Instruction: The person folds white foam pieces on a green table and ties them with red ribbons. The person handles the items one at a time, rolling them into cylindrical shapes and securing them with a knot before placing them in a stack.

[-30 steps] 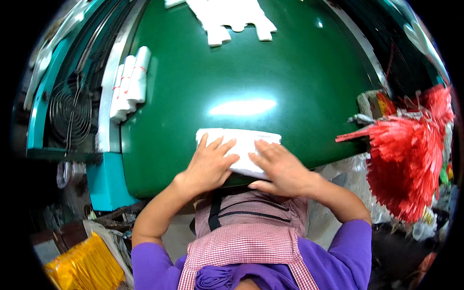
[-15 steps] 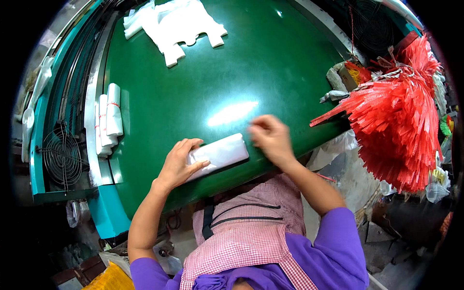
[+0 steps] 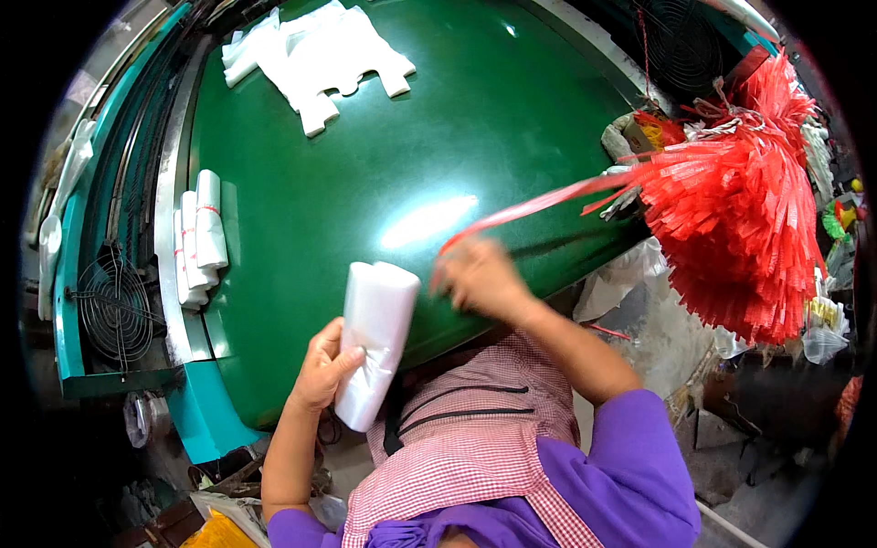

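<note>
The left hand (image 3: pixel 322 370) is clamped on a white roll (image 3: pixel 379 333), with the thumb lying across its front side. This roll stands almost upright, a little tilted to the right at the top, and it is at the near edge of the green bench (image 3: pixel 457 155); I cannot tell if it touches there. The right hand (image 3: pixel 489 279) is blurred, but its fingers are closed on a red strip (image 3: pixel 539 199), which stretches to the red bundle (image 3: pixel 731 210) at the right side. The 2 hands are apart, and the strip does not touch the roll. At the left edge of the bench lie 3 tied rolls (image 3: pixel 209 233), side by side, and at the far end are flat white bags (image 3: pixel 329 57).
</note>
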